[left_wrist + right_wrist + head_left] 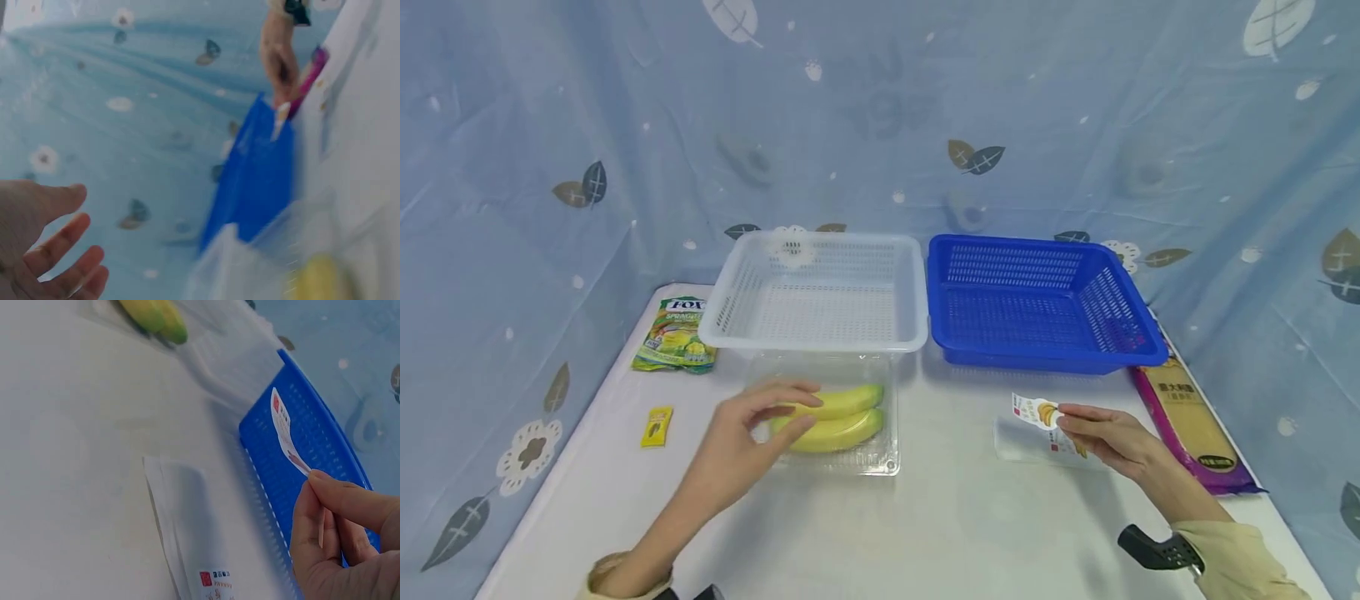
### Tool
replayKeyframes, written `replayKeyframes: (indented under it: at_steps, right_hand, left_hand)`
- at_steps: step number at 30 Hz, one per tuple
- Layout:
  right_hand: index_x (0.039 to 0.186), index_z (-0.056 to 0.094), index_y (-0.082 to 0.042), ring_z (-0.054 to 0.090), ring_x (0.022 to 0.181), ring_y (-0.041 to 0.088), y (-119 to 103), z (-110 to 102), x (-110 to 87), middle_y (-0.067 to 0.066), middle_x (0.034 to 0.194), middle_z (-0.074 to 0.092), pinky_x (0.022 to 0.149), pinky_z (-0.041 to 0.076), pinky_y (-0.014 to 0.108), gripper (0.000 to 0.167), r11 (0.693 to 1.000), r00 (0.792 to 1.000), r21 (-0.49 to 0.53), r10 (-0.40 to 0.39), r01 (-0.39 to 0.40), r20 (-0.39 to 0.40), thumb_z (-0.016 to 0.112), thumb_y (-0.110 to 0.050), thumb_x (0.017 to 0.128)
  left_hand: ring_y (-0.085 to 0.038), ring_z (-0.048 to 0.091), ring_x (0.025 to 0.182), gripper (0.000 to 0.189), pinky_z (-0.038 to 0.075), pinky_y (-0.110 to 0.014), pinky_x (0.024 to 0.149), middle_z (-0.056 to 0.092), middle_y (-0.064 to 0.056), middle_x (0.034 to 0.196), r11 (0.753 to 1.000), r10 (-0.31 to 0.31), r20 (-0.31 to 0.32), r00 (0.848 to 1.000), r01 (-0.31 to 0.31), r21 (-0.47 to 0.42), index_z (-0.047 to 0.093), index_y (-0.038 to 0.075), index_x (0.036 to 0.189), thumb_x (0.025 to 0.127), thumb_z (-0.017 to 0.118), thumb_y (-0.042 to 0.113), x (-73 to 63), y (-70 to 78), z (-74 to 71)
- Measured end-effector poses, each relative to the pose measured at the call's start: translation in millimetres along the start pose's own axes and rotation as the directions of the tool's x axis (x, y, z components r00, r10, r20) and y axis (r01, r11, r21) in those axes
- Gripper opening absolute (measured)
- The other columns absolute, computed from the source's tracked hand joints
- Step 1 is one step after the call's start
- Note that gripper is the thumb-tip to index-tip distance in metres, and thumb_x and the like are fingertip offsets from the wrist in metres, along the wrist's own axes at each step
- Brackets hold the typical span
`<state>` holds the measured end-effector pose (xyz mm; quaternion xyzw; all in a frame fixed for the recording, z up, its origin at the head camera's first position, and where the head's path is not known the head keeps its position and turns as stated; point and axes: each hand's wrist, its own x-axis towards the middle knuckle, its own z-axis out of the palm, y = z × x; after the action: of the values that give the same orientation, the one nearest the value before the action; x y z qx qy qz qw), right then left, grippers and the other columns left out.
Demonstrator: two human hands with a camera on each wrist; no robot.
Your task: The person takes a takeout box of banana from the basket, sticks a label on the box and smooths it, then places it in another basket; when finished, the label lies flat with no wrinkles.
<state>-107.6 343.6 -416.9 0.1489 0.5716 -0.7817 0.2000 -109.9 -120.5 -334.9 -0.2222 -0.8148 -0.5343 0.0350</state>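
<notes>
My right hand [1112,439] pinches a small white banana sticker [1032,411] between thumb and fingertips. In the right wrist view the sticker [282,425] curls up from the fingers. Below that hand lies a white sheet of stickers [1018,442] with a second printed label at its near end [215,587]. My left hand [741,437] hovers at the left side of a clear plastic box [887,465], fingers spread and loosely bent, holding nothing. Two yellow bananas [842,429] with greenish tips lie in the box, partly behind the left fingers.
A white basket [812,343] and a blue basket [1022,357] stand side by side at the back. On the left are a green FOX'S candy bag [677,337] and a small yellow packet [657,427]. A purple-edged pasta pack [1187,408] lies at the right edge.
</notes>
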Motion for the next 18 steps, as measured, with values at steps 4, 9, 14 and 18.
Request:
replayKeyframes:
  at_steps: [4,9,14,18]
  right_hand:
    - [0.088,0.076,-0.012,0.066,0.087,0.012,-3.6,8.5,-1.1,0.004,0.096,0.065,0.081,0.054,0.024,0.03,0.999,0.999,0.049,-0.002,0.0,0.045,0.056,0.01,0.091]
    - [0.088,0.076,-0.01,0.068,0.087,0.013,-4.0,17.9,1.6,0.005,0.096,0.066,0.081,0.054,0.024,0.031,0.996,0.997,0.092,-0.005,-0.002,0.077,0.054,0.012,0.091]
    - [0.09,0.075,-0.013,0.065,0.088,0.011,-5.2,28.5,6.1,0.003,0.097,0.065,0.08,0.054,0.023,0.031,1.0,0.996,0.021,-0.006,0.004,0.084,0.055,0.01,0.091]
    - [0.09,0.075,-0.015,0.066,0.089,0.011,-8.8,44.5,12.2,0.002,0.097,0.067,0.082,0.053,0.023,0.03,1.0,0.995,-0.015,-0.009,0.011,0.1,0.057,0.009,0.091]
  left_hand:
    - [-0.008,0.06,0.108,0.026,0.052,-0.027,0.086,0.066,0.005,0.115,0.976,0.109,-0.067,0.992,-0.095,0.195,0.072,0.016,0.102,0.079,0.077,0.003,-0.3,9.8,-26.8]
    - [-0.022,0.048,0.126,0.034,0.046,-0.046,0.095,0.056,-0.004,0.134,0.978,0.021,0.026,0.999,-0.026,0.208,0.069,0.014,0.112,0.08,0.077,0.007,-0.6,-45.7,-49.5]
    - [-0.047,0.016,0.139,0.067,0.025,-0.072,0.098,0.019,-0.015,0.157,0.952,-0.107,0.154,0.982,0.057,0.3,0.059,0.016,0.131,0.07,0.086,0.024,-16.3,-103.1,-58.5]
    - [-0.051,0.013,0.139,0.083,0.032,-0.069,0.098,0.006,-0.019,0.159,0.953,-0.174,0.177,0.969,0.12,0.279,0.053,0.016,0.138,0.065,0.088,0.03,-26.7,-124.4,-54.4]
